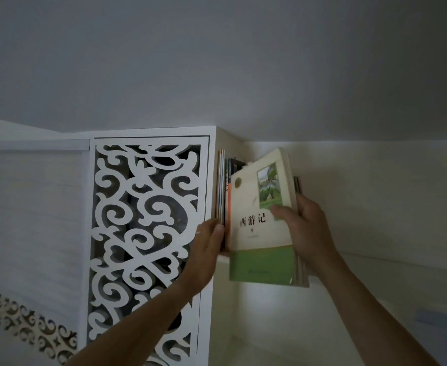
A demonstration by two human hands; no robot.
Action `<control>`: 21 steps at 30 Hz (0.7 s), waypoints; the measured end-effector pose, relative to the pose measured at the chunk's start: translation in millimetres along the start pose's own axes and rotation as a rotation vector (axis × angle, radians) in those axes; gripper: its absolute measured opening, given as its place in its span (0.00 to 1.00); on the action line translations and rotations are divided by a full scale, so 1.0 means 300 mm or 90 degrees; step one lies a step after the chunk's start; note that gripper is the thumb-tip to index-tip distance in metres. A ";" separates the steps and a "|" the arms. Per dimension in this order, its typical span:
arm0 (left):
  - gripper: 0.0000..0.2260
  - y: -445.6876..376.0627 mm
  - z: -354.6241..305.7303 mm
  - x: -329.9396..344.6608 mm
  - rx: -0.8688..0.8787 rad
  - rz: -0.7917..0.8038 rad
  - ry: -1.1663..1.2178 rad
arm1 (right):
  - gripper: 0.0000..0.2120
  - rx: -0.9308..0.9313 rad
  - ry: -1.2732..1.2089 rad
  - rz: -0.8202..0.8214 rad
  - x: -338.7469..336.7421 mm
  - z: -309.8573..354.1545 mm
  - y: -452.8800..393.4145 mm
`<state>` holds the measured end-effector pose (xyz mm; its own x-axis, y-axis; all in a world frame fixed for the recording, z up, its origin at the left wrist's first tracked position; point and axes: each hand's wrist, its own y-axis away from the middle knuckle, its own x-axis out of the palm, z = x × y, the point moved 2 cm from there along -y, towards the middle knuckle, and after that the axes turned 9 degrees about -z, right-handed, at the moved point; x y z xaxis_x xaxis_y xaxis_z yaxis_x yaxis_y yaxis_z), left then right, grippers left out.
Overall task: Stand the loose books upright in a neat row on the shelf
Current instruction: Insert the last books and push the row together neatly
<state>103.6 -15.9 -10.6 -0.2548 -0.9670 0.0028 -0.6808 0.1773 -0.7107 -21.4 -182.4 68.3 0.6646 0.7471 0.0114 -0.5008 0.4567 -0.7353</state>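
A cream book with a green lower band [259, 233] is held upright at the front of the high white shelf [362, 260], its cover facing me and its lower end past the shelf edge. My right hand [304, 223] grips it with other thin books behind it, thumb on the cover. Several thin books [221, 186] stand upright against the shelf's left wall. My left hand [209, 247] presses flat against their lower spines, fingers together.
A white fretwork scroll panel [143, 233] forms the cabinet side left of the shelf. White slatted blinds [32, 220] hang further left. The ceiling sits close above the shelf. Shelf space stretches to the right of the books.
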 end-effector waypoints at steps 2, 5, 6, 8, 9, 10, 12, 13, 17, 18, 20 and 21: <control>0.24 -0.023 -0.015 0.020 -0.195 0.080 0.158 | 0.10 0.027 -0.108 0.023 -0.011 0.006 -0.005; 0.21 -0.035 -0.079 0.025 -0.342 0.112 0.263 | 0.11 0.090 -0.163 0.081 -0.013 -0.009 -0.012; 0.21 -0.041 -0.092 0.026 -0.348 0.088 0.261 | 0.11 0.095 -0.141 0.090 -0.013 -0.024 -0.016; 0.18 -0.048 -0.105 0.018 -0.303 0.016 0.258 | 0.08 0.050 -0.058 0.068 -0.014 -0.066 -0.024; 0.16 -0.050 -0.109 0.011 -0.269 -0.029 0.258 | 0.09 0.000 0.001 0.019 -0.018 -0.088 -0.026; 0.13 -0.052 -0.110 0.002 -0.232 -0.074 0.263 | 0.09 -0.053 0.063 -0.059 -0.028 -0.113 -0.029; 0.10 -0.045 -0.116 -0.019 -0.146 -0.162 0.260 | 0.08 -0.139 0.185 -0.238 -0.049 -0.162 -0.029; 0.09 -0.039 -0.120 -0.030 -0.105 -0.203 0.245 | 0.11 -0.151 0.232 -0.288 -0.051 -0.189 -0.029; 0.07 -0.027 -0.119 -0.095 -0.038 -0.340 0.207 | 0.41 -0.067 0.306 -0.191 0.015 -0.283 -0.039; 0.07 -0.026 -0.115 -0.112 -0.028 -0.358 0.203 | 0.48 -0.067 0.327 -0.175 0.039 -0.294 -0.037; 0.06 -0.021 -0.113 -0.140 -0.014 -0.383 0.184 | 0.59 -0.075 0.395 -0.181 0.091 -0.304 -0.031; 0.06 -0.016 -0.113 -0.152 -0.010 -0.388 0.173 | 0.63 -0.067 0.430 -0.192 0.117 -0.307 -0.028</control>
<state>95.2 33.7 16.4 0.0166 -0.8146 0.5798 -0.7675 -0.3820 -0.5147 57.3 -204.4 12.5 0.9775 0.1221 -0.1718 -0.2105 0.5210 -0.8272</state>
